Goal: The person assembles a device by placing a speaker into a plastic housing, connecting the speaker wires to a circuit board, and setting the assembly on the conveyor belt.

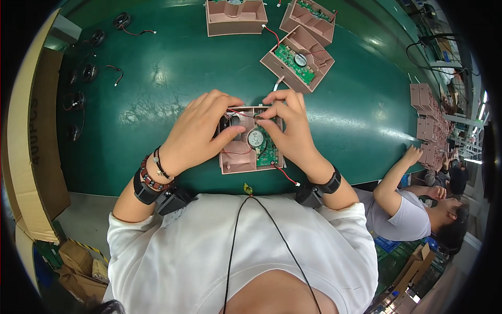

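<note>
White shirt [180, 256], L hand [196, 128] arched over pink hsg [237, 164], fingers half open, R hand [291, 125] opp., fingers pinching red wire [241, 113]

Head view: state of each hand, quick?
Left hand: over the rectangular pink plastic box; grip cannot be told.
Right hand: closed, apparently pinching a thin red wire.

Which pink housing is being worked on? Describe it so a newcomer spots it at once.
Start at the big green table and find its edge nearest the white shirt. There, the open pink housing sits between the left hand and right hand. Unlike the other housings farther back, it has both hands over it.
</note>
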Available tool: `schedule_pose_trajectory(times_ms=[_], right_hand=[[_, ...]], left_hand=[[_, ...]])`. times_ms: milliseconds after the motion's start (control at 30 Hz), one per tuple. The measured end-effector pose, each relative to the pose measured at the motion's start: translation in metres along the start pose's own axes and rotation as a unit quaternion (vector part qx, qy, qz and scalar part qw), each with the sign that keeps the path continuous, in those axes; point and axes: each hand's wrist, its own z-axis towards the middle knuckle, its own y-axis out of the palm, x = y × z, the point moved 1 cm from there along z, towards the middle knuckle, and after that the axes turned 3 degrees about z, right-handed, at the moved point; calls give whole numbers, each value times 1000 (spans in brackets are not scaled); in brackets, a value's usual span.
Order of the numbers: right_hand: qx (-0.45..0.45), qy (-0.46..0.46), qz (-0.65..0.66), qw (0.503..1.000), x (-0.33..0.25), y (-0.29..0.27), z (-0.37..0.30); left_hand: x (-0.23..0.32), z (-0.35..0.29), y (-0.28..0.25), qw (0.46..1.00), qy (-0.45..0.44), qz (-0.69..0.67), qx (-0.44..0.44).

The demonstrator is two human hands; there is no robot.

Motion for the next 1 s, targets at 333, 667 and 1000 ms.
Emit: schedule_pose_trajectory(times_ms=[333, 667, 1000], right_hand=[[-18, -70, -118, 990, -13, -7, 10], [-107, -90, -110, 984, -4, -10, 24], [-160, -243, -114, 950, -41, -12, -34]], left_hand=[[-3, 0, 3, 1000, 10, -15, -20], [-9, 4, 4, 998, 17, -41, -33], [-19, 39, -44, 986, -49, -128, 94]])
